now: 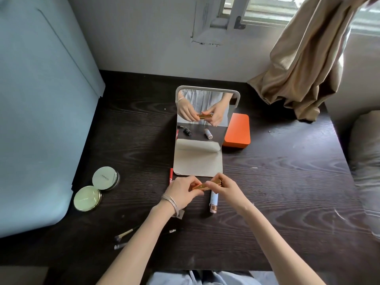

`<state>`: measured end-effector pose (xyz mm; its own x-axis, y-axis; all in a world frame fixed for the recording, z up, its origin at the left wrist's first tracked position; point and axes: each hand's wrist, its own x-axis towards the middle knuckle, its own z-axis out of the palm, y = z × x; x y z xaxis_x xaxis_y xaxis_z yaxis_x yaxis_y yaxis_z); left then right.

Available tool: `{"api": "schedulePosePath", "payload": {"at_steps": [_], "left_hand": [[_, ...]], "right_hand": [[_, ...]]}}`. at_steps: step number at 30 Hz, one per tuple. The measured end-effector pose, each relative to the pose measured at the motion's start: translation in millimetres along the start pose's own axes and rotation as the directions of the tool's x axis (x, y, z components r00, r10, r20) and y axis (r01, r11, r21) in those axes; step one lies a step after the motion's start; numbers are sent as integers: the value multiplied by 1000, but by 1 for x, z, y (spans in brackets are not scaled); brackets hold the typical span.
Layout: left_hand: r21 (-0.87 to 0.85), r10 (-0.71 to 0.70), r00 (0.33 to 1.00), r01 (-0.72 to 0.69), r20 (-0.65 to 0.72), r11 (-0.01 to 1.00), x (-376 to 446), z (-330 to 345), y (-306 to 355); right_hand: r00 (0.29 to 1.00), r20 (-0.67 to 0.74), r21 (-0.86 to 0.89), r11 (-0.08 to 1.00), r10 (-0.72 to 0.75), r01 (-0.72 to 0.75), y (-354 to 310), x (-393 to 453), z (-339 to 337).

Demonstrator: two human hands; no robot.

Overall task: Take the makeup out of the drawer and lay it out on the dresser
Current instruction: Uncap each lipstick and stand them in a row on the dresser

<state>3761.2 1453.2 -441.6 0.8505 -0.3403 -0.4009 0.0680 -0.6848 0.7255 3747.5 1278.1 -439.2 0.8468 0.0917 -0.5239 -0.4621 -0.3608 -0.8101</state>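
Two bare forearms reach out over the dark table [287,192] and meet just in front of the standing mirror [198,128]. Between them is a gold lipstick [202,186], held level above the table, near the mirror's base. The left hand [181,191] pinches one end with curled fingers and thumb; bangles sit at that wrist. The right hand [225,190] grips the other end in the same way, its fingers bent round the tube. Both wrists are raised, elbows drawn back toward the body.

The step in hand looks like setting this lipstick down among the pieces already out. To do it well, one hand should let go first, and the other should lower the tube flat, parallel to the white tube [213,202] lying in front of the mirror, so that it does not roll. A bare spot beside that tube would suit.

Left of the mirror lie two round compacts [96,188], and a red pencil [170,175] rests at the mirror's left edge. A small brush [125,234] lies nearer the body. No drawer is in view.
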Motion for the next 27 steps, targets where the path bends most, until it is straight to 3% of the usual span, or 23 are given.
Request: {"api": "schedulePosePath", "payload": {"at_steps": [4, 7, 10, 16, 21, 27], "left_hand": [[-8, -167, 981, 167, -99, 986, -9, -24, -41], [-70, -168, 975, 159, -148, 985, -11, -32, -53], [-132, -122, 985, 106, -119, 986, -3, -17, -35], [-262, -151, 980, 112, -133, 959, 0, -2, -35], [-310, -148, 977, 94, -156, 946, 2, 8, -29], [-242, -122, 939, 43, -323, 969, 3, 16, -27]], "right_hand": [[959, -280, 117, 993, 43, -10, 9, -5, -59], [979, -195, 87, 995, 59, -42, 8, -5, -84], [997, -66, 76, 996, 51, -46, 3, 3, -57], [999, 21, 94, 994, 46, -47, 15, 8, -25], [999, -32, -121, 993, -20, 16, 17, 14, -6], [979, -139, -160, 979, -151, 128, 20, 25, 12]]}}
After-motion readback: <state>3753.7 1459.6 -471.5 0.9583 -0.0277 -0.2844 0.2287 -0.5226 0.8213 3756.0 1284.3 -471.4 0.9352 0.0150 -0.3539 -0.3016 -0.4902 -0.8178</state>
